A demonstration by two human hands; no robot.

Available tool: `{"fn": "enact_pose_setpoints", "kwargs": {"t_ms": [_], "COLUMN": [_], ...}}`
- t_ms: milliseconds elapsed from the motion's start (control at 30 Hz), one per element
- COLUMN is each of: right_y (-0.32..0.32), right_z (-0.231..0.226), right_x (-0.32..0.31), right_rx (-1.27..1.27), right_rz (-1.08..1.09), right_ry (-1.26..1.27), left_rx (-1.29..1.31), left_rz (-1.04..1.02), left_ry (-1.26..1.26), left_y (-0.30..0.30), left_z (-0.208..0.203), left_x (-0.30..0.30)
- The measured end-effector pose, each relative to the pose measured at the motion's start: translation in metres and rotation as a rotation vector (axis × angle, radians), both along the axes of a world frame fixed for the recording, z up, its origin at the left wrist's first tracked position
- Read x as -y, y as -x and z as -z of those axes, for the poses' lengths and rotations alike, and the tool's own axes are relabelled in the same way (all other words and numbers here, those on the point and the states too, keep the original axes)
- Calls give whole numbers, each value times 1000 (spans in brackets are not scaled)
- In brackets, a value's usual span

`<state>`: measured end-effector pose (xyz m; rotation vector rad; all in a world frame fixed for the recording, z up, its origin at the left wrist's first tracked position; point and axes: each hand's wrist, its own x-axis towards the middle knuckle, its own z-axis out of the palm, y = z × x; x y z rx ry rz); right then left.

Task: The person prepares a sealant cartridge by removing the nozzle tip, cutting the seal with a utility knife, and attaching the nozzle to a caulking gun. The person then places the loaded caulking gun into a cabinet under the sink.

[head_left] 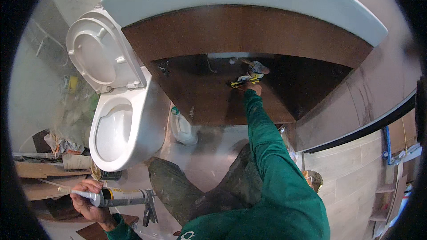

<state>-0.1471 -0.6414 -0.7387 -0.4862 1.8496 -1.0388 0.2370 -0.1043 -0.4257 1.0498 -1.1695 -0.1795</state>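
Green fabric sleeve (273, 162) foremost; my right hand (254, 89), nearer, meets slim yellow-and-black tool (244, 80) inside brown wooden cabinet (222, 106), grip unclear. My left hand (90, 210), lower left, curled round grey cylindrical cartridge (126, 197), long axis left-right.

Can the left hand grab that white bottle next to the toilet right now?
Probably not: the left hand is busy holding a sealant gun, and the toilet seems partly in the way of the white bottle.

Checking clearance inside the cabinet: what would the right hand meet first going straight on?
The yellow-and-black tool comes first, right at the right hand, perhaps already held. Beyond it, the grey item looks next in line, though depth is unclear.
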Motion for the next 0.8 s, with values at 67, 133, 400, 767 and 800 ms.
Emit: {"fn": "enact_pose_setpoints", "kwargs": {"t_ms": [67, 133, 400, 767, 800], "right_y": [6, 13, 21, 7, 9], "right_z": [11, 20, 17, 43, 46], "right_x": [10, 13, -5, 27, 32], "right_rx": [-196, -162, -198, -1246, -1211], "right_rz": [-227, -323, -212, -773, -787], "right_ry": [-42, 46, 25, 105, 41], "left_rx": [-5, -25, -85, -76, -61], "left_rz": [-40, -52, -10, -39, -26], "left_ry": [-6, -33, -68, -52, -39], "left_y": [-2, -4, -10, -6, -6], "left_z": [1, 1, 2, 1, 1], "left_x": [8, 15, 38, 42, 42]}}
